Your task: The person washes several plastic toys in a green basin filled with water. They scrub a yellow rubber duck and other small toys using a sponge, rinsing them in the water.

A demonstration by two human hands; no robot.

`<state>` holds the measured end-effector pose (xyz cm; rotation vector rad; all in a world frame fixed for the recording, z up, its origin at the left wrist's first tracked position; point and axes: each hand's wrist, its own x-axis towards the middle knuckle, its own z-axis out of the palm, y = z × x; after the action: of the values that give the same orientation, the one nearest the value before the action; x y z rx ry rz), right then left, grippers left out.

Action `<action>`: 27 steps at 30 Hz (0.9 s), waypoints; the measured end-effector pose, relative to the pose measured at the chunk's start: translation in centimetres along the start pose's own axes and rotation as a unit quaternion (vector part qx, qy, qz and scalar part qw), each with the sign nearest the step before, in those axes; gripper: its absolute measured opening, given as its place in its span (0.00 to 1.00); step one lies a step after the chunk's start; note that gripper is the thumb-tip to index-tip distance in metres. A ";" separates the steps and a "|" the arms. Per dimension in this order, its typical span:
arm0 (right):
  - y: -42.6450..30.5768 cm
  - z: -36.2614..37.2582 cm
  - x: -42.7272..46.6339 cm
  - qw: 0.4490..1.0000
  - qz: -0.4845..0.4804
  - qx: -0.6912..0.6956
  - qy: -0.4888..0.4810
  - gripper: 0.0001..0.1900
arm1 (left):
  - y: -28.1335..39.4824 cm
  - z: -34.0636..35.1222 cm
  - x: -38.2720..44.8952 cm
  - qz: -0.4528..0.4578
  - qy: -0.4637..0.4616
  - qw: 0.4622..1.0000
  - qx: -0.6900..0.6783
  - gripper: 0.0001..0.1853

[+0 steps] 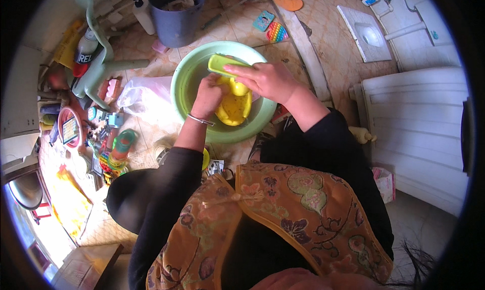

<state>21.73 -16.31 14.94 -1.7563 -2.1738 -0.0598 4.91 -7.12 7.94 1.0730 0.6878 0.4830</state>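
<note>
My right hand [267, 79] grips a green scrubbing brush [223, 63] by its back, over the middle of a pale green plastic basin [180, 115]. Close beside it, my left hand [210, 96], with a bangle at the wrist, holds a yellow plastic toy [233, 108] by its upper left part. The toy has a rounded knob and a hollow speckled with dark bits. Both hands are inside the basin's rim. The brush's bristles are hidden, and so are the fingertips of my left hand.
Beyond the basin stands a dark plastic bin [176, 21] beside a pump bottle [144, 15]. A clear plastic bag [147, 95] lies at the left, near a green plastic stool [91, 70] and scattered toys [123, 144]. A rainbow pop toy [277, 32] and a squat toilet [365, 34] are farther right.
</note>
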 end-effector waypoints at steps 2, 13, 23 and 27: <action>1.3 0.2 -1.2 0.999 -0.025 -0.028 0.032 0.24 | 0.9 -0.5 0.0 0.029 -0.006 0.997 -0.065 0.23; 1.2 0.2 -2.3 0.995 0.002 -0.099 -0.020 0.25 | 0.3 -1.3 0.9 0.080 0.059 0.980 0.172 0.26; -1.6 2.4 -2.3 0.991 0.089 -0.098 -0.012 0.24 | 0.7 -0.1 0.6 0.140 0.177 0.841 0.492 0.28; -2.7 2.9 -2.0 0.988 0.128 -0.082 -0.007 0.24 | -0.1 0.5 0.2 0.137 0.193 0.826 0.511 0.25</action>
<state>18.79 -18.13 12.16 -2.1196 -1.9845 -0.1683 5.45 -7.34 7.93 2.1459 1.2212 0.5959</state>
